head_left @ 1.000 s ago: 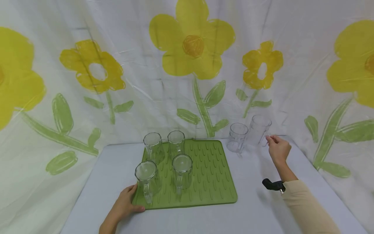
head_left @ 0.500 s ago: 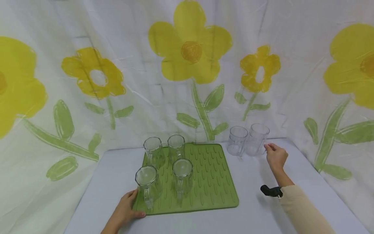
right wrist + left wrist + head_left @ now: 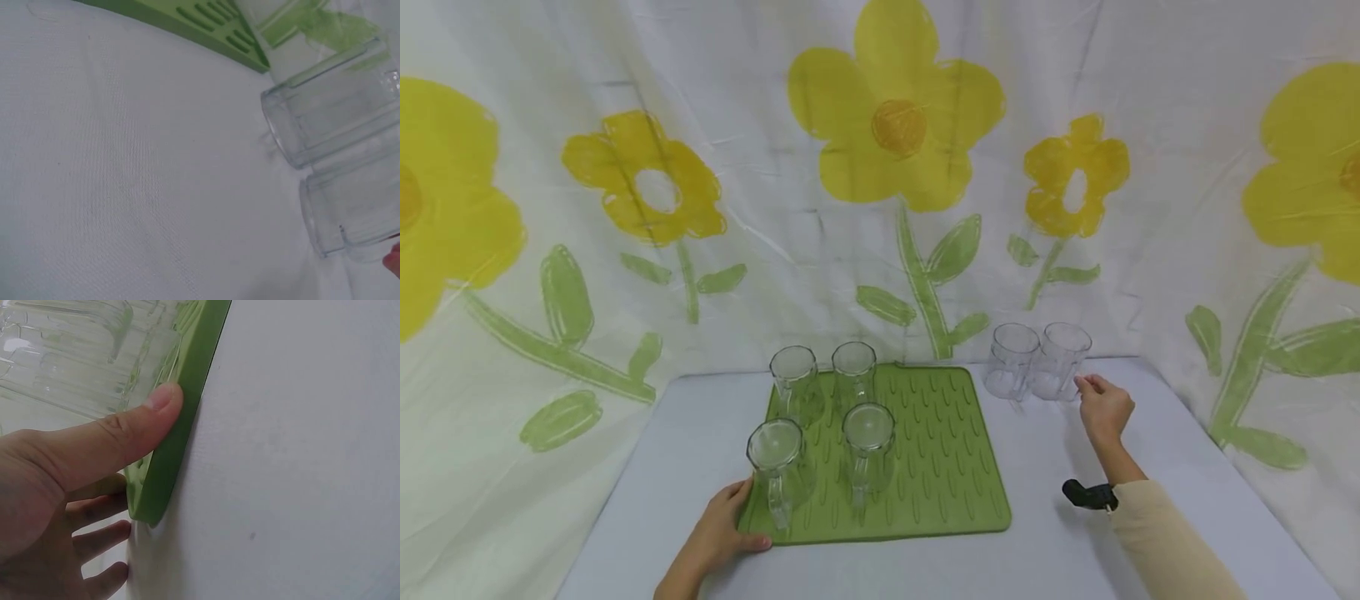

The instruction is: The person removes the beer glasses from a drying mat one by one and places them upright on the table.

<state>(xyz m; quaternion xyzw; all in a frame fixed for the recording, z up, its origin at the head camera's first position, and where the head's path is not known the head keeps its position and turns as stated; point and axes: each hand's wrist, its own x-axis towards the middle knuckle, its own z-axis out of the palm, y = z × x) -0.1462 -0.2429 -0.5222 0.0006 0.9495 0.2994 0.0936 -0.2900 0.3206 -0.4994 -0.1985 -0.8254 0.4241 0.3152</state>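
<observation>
Fingers of my right hand [image 3: 1106, 408] pinch the handle of a clear glass mug [image 3: 1060, 360] that stands upright at the table's back right. Close on its left stands another clear mug [image 3: 1011, 360]. In the right wrist view, both mugs, the near one [image 3: 350, 203] and the far one [image 3: 331, 109], lie side by side; only a fingertip [image 3: 392, 259] shows. My left hand [image 3: 718, 527] rests at the front left corner of a green drying mat [image 3: 936, 467], its thumb [image 3: 159, 400] on the rim, the other fingers loosely spread by the side edge.
On the left half of the mat stand several glass mugs, among them a front left one [image 3: 777, 458], a front middle one [image 3: 868, 450] and a back one [image 3: 853, 371]. A flower-printed curtain [image 3: 760, 275] hangs behind the white table [image 3: 925, 571].
My right hand has brought its mug down and left, from tilted and raised to upright on the table beside the other mug. The left hand stays at the mat's corner.
</observation>
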